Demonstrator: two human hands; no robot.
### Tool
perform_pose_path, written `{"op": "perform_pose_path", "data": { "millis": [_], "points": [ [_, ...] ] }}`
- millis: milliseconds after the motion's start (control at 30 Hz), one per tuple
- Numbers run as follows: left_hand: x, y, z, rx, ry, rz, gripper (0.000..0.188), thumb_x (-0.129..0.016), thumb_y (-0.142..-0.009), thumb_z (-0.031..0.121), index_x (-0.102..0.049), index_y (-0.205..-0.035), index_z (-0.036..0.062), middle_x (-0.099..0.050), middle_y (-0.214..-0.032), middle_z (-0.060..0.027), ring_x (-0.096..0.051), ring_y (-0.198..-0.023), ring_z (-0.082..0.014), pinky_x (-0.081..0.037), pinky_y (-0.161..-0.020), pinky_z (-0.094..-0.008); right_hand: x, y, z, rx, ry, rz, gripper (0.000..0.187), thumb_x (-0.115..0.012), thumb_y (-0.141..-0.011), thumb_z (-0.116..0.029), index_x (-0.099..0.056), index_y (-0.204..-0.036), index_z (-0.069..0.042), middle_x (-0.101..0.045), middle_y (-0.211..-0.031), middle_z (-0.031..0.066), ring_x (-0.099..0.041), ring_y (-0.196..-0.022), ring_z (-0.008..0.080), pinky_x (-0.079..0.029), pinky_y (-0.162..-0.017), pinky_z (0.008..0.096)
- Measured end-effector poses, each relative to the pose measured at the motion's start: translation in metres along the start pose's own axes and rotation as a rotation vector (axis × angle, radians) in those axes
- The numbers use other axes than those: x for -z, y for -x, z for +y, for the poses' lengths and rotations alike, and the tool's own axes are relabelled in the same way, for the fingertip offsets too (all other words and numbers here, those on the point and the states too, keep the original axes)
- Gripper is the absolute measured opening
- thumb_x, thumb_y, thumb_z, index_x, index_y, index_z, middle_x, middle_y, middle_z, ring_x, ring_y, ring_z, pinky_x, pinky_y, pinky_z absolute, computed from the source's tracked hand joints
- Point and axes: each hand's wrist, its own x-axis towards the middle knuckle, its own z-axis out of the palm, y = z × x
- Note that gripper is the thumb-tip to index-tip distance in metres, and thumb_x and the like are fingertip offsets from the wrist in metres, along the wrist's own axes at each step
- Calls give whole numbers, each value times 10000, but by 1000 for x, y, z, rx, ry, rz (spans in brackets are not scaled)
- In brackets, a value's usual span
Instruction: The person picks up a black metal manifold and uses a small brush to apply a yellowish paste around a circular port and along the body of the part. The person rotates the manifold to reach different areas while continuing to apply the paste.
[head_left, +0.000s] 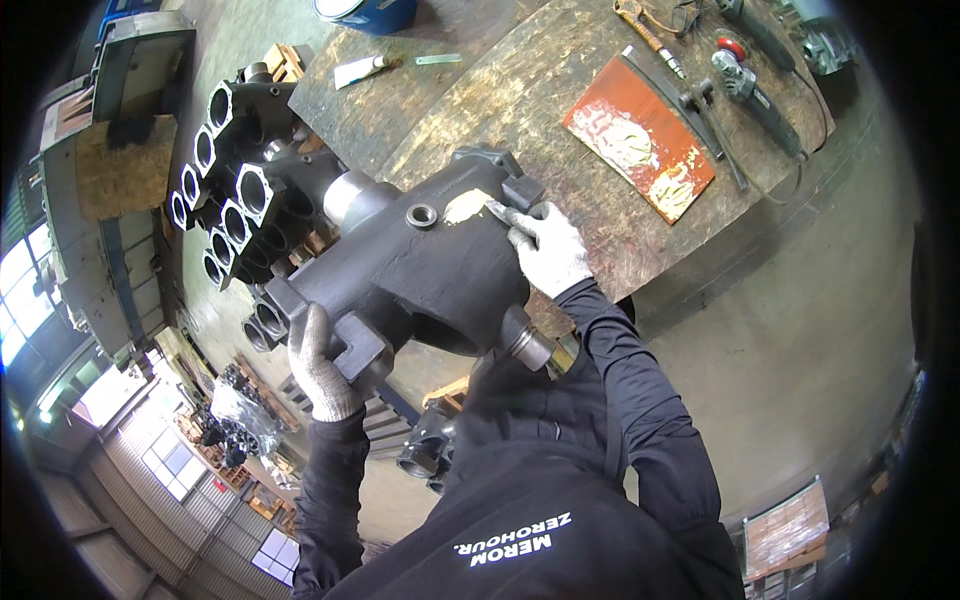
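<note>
Resting my right hand (pixel 550 252) at the right end of the paste patch (pixel 466 207) on the casting (pixel 400 265); index finger is pointing out straight, the others are bending loosely, and nothing is showing in their hold. Contact pressure: cannot tell. My left hand (pixel 322 368) is lying against the lug (pixel 362 347) at the casting's near left end, fingers partly curling; their far side is hiding, so I cannot tell how firmly they are gripping. The casting is sitting in front of me, overlapping the near edge of the bench (pixel 440 115); what is bearing its weight is not showing. Main risk, in my judgement: if the left hand is giving only light support, hard finger pressure near the far end could be rocking or turning the casting. Second: the port (pixel 422 216) is standing just beside the patch, so a stroke going too far left could be pushing paste into the hole. Third: paste is also sitting on the orange board (pixel 610 108), uncovered; grit from the stained bench could be getting into it and scoring the patch. Lesser: too thick a layer could be drying unevenly.
</note>
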Motion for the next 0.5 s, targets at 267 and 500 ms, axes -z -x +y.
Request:
{"op": "perform_pose_path", "data": {
  "millis": [267, 500],
  "points": [
    [13, -10, -12, -24, 33, 71, 269, -691, -989, 235, -672, -1194, 62, -688, -1040, -34, -674, -902, -157, -548, -817, -315, -2, -16, 16, 74, 30, 56, 291, -736, -904, -281, -770, -1190, -242, -633, -1164, 172, -623, -1134, 383, -526, -964, 462],
    [19, -13, -14, -17, -2, 92, 244, -686, -994, 233, -680, -1172, 67, -691, -1012, -20, -670, -899, -142, -542, -805, -306, -9, -22, 24, 133, 73, 73, 296, -742, -900, -271, -763, -1194, -253, -624, -1220, 184, -604, -1143, 384, -513, -978, 478]
  ]
}}
